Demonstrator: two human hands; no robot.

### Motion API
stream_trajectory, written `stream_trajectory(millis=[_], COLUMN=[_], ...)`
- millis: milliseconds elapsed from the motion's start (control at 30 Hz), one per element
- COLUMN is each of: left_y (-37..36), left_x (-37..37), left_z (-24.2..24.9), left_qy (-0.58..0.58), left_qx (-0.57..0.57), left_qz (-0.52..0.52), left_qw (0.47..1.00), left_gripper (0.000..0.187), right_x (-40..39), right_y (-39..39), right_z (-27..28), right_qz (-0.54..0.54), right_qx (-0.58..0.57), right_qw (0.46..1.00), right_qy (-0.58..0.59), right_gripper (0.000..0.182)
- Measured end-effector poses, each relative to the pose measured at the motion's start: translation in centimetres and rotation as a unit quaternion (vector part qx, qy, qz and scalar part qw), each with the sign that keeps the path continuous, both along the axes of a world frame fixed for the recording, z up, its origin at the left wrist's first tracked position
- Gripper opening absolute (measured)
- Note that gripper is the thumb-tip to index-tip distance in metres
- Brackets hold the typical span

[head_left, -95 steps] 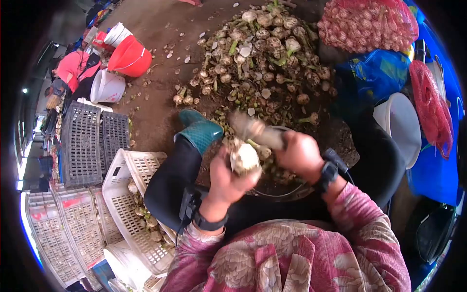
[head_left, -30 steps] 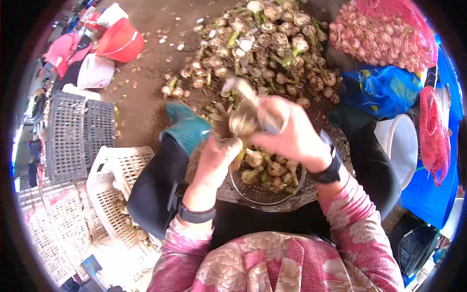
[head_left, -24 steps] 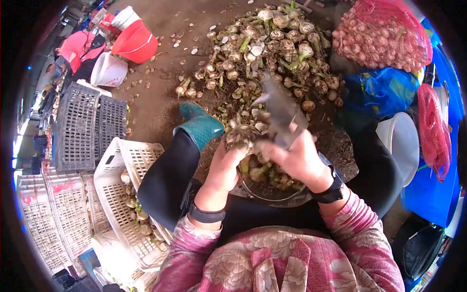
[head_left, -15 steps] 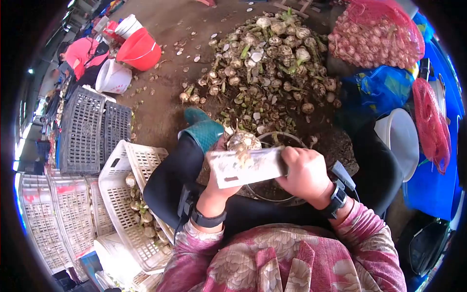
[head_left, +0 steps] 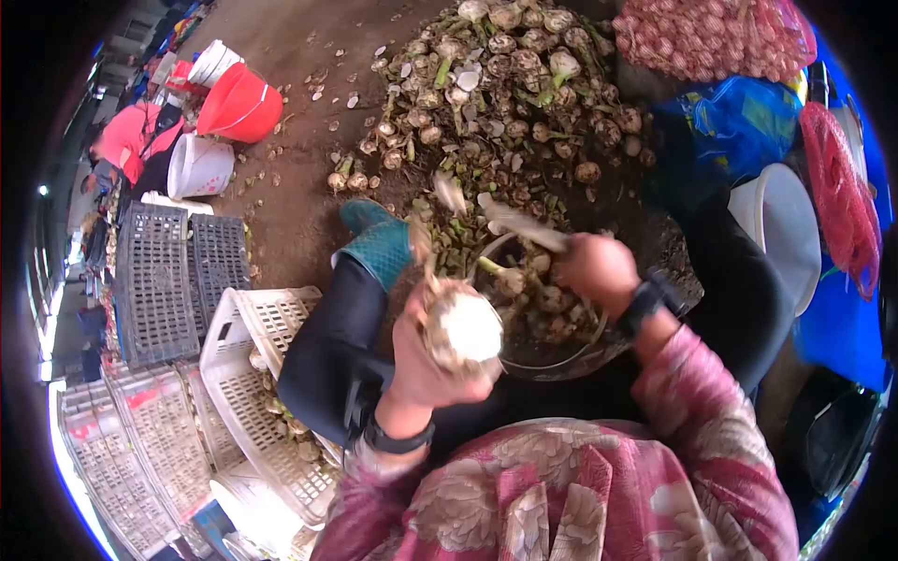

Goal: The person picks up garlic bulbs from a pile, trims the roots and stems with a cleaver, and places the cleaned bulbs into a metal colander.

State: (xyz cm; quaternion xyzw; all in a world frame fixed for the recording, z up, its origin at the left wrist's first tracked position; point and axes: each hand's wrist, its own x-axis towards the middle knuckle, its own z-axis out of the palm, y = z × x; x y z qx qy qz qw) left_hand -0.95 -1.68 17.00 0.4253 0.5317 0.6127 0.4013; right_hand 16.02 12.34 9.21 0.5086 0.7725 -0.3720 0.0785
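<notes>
My left hand (head_left: 412, 360) is wrapped round a large root bulb (head_left: 470, 329) with brown skin, its white cut face turned upward. A dry stalk or root sticks out from its far side. My right hand (head_left: 597, 271) grips a broad-bladed knife (head_left: 524, 226), blurred by motion, held away from the bulb with its blade toward the far left. A pale, blurred slice (head_left: 450, 193) shows beyond the blade tip. Below the knife, a round bucket (head_left: 552, 371) between my legs holds several trimmed bulbs and scraps.
Ahead lies a heap of bulbs (head_left: 505, 93) with scattered peelings. White crates (head_left: 267, 402) and black crates (head_left: 154, 280) stand left. A red bucket (head_left: 238, 103) and a person in pink (head_left: 131, 140) are farther off. Right are a net sack (head_left: 716, 37) and a grey bucket (head_left: 776, 234).
The knife has swung off the bulb, forward and tilted, with my right hand. My left hand has moved nearer and turned the bulb so its white cut face shows. A loose slice has appeared.
</notes>
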Motion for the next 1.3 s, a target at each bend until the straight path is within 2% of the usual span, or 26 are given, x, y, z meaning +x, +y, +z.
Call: stream_trajectory(millis=[33, 100, 133, 167, 200, 267, 333, 367, 433, 567, 633, 667, 700, 767, 800, 833, 867, 900, 933, 967, 1000, 1067, 1167, 1233, 1267, 1300], left_y=[0.1, 1.0, 0.7, 1.6, 1.6, 0.6, 1.3, 1.4, 0.6, 1.1, 1.1, 1.1, 1.4, 1.0, 1.2, 2.0, 2.3, 2.2, 2.5, 2.9, 2.6, 1.9, 2.7, 3.6, 4.1, 4.4], left_x=[0.0, -2.4, -2.7, -3.4, -2.7, -3.1, -2.8, -3.2, -2.6, -1.0, -1.0, -1.1, -1.8, -2.8, -2.7, -1.7, -2.0, -2.3, -1.2, -0.3, -0.2, 0.4, 0.0, -0.3, -0.3, -0.6], left_z=[1.0, -0.1, -0.2, -0.4, -0.2, -0.2, -0.5, -0.2, 0.2, 2.0, 2.2, 2.3, 1.6, 3.1, 2.9, 2.8, 1.2, -1.0, -3.4, -4.4, -6.4, -11.2, -10.6, -10.3, -9.0, -9.2], left_qy=[-0.053, -0.106, -0.067, -0.021, -0.056, -0.145, -0.102, -0.037, -0.165, -0.17, -0.191, -0.203, -0.211, -0.277, -0.262, -0.223, -0.188, -0.15, -0.172, -0.075, -0.031, -0.007, 0.286, 0.349, 0.369, 0.289], left_qx=[0.111, -0.096, -0.08, -0.042, 0.059, -0.023, 0.083, 0.08, 0.043, 0.104, 0.115, 0.122, 0.102, 0.093, 0.081, 0.069, -0.028, -0.127, -0.131, -0.216, -0.223, -0.237, -0.285, -0.344, -0.335, -0.329], left_qz=[-0.024, 0.013, 0.019, 0.009, 0.0, 0.031, 0.051, 0.051, 0.111, 0.132, 0.098, 0.079, 0.132, 0.063, 0.077, 0.088, 0.027, -0.042, -0.061, -0.071, -0.104, -0.117, -0.087, -0.053, -0.035, -0.04], left_qw=[0.992, 0.99, 0.994, 0.999, 0.997, 0.989, 0.99, 0.995, 0.979, 0.971, 0.97, 0.968, 0.963, 0.954, 0.959, 0.968, 0.981, 0.98, 0.974, 0.971, 0.969, 0.964, 0.911, 0.87, 0.866, 0.898], left_gripper=[0.062, 0.061, 0.062, 0.063, 0.066, 0.07, 0.07, 0.059, 0.049, 0.04, 0.041, 0.041, 0.045, 0.051, 0.053, 0.049, 0.045, 0.042, 0.037, 0.031, 0.031, 0.035, 0.053, 0.054, 0.046, 0.042], right_x=[1.7, -0.6, -2.0, -2.2, -2.8, -2.9, -2.6, -2.5, -2.6, -2.9, -3.0, -3.0, -2.5, 0.5, 0.5, 0.3, -0.2, -0.2, -0.3, 0.2, 1.3, 4.7, 5.9, 6.2, 6.5, 6.8], right_y=[0.4, -0.9, -1.8, -1.2, -0.8, -0.9, -0.9, -1.7, -2.8, -3.0, -3.2, -2.9, -2.2, -1.3, -1.6, -2.3, -1.1, 0.1, 2.1, 3.9, 5.3, 8.7, 9.1, 8.0, 7.6, 7.3], right_z=[-2.8, 1.5, 3.8, 4.0, 4.6, 5.2, 5.6, 5.7, 6.9, 11.8, 11.4, 9.3, 7.5, 0.9, 0.0, -0.4, -0.5, 0.1, 0.5, 0.3, 0.6, -5.5, -10.0, -12.8, -14.9, -16.7], right_qz=[-0.053, -0.111, -0.102, -0.109, -0.096, -0.11, -0.11, -0.114, -0.11, -0.025, 0.003, -0.017, -0.084, -0.073, -0.132, -0.187, -0.183, -0.211, -0.233, -0.307, -0.309, -0.301, -0.275, -0.269, -0.264, -0.259], right_qx=[0.127, 0.185, 0.199, 0.204, 0.191, 0.11, 0.16, 0.17, 0.149, 0.169, 0.101, 0.135, -0.006, -0.04, 0.024, 0.082, 0.132, 0.123, 0.136, 0.061, 0.099, 0.095, 0.133, 0.093, 0.099, 0.104], right_qw=[0.99, 0.968, 0.962, 0.957, 0.958, 0.969, 0.952, 0.945, 0.927, 0.895, 0.915, 0.921, 0.965, 0.976, 0.967, 0.954, 0.96, 0.953, 0.95, 0.93, 0.937, 0.945, 0.951, 0.955, 0.955, 0.955], right_qy=[0.009, 0.126, 0.156, 0.173, 0.189, 0.191, 0.235, 0.254, 0.326, 0.412, 0.392, 0.365, 0.249, 0.202, 0.214, 0.218, 0.167, 0.176, 0.158, 0.192, 0.127, 0.08, -0.048, -0.085, -0.094, -0.103], right_gripper=[0.024, 0.023, 0.022, 0.024, 0.024, 0.023, 0.021, 0.021, 0.017, 0.015, 0.015, 0.017, 0.022, 0.028, 0.029, 0.029, 0.028, 0.027, 0.026, 0.025, 0.026, 0.026, 0.025, 0.03, 0.038, 0.046])
